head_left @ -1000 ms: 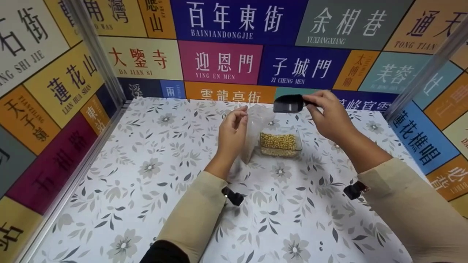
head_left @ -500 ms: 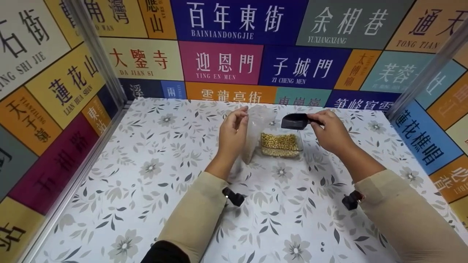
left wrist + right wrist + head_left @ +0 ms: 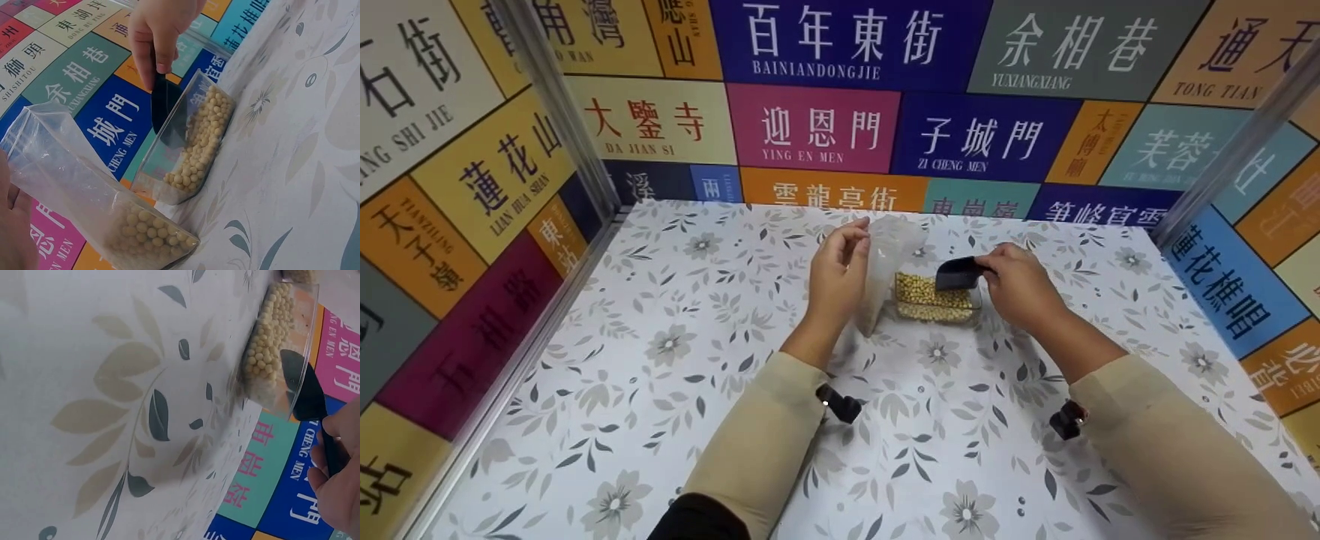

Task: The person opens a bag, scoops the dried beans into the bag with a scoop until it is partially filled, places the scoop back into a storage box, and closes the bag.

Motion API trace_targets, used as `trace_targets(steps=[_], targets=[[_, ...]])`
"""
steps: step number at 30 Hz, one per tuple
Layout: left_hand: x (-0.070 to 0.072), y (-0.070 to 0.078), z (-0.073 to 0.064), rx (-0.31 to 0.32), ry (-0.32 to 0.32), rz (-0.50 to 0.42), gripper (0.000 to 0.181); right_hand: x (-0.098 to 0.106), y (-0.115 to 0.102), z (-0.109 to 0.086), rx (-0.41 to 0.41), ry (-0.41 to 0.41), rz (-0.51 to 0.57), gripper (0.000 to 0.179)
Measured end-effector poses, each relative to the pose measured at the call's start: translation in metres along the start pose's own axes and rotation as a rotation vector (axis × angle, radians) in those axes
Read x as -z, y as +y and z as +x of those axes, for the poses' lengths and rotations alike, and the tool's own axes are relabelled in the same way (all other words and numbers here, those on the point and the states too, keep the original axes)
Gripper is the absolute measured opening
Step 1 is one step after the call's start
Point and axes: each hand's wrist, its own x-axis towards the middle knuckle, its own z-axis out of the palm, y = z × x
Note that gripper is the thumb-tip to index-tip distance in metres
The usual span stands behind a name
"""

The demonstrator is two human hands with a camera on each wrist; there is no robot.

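Observation:
My left hand [image 3: 838,279] holds the upper edge of a clear plastic bag [image 3: 887,253], which stands upright on the cloth. Soybeans [image 3: 149,232] fill the bottom of the bag in the left wrist view. Just right of it is a clear rectangular container [image 3: 147,181], partly filled with soybeans [image 3: 913,291]. My right hand [image 3: 1024,291] grips the handle of a black scoop [image 3: 956,274]. The scoop's blade tilts down inside the container's opening, its tip at or just above the beans. Part of the left hand's grip is hidden.
A white cloth with grey flowers [image 3: 667,345] covers the table. Behind it stands a wall panel [image 3: 810,127] of coloured blocks with street names, and more panels flank both sides. A small black camera [image 3: 838,405] sits on the left wrist, another [image 3: 1068,420] on the right.
The right hand has brought the scoop down from above and behind the container into its opening, and the blade has tipped downward. The left hand and the bag have stayed in place.

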Motion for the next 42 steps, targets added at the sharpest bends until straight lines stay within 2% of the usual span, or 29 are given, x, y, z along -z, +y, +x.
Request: trace_targets(steps=[5,17,21,28,33,42], targets=[[0.000,0.001,0.000,0.019,0.001,-0.011,0.013,-0.002,-0.008,0.001,0.039,0.013,-0.075,0.033],[0.001,0.000,0.000,0.020,0.007,0.002,0.013,-0.005,-0.016,0.009,0.037,-0.100,-0.100,0.034],[0.000,0.001,0.000,0.024,0.004,-0.007,0.013,-0.007,-0.013,0.011,0.021,-0.114,-0.072,0.035],[0.000,0.001,-0.001,-0.013,-0.016,0.018,0.019,-0.016,-0.008,0.015,0.028,-0.121,-0.010,0.036],[0.000,0.000,0.000,-0.011,-0.007,0.003,0.015,-0.023,-0.007,0.020,0.030,-0.126,0.034,0.034],[-0.001,0.002,-0.001,-0.005,-0.001,-0.019,0.013,-0.036,-0.004,0.024,-0.020,-0.176,0.180,0.036]])
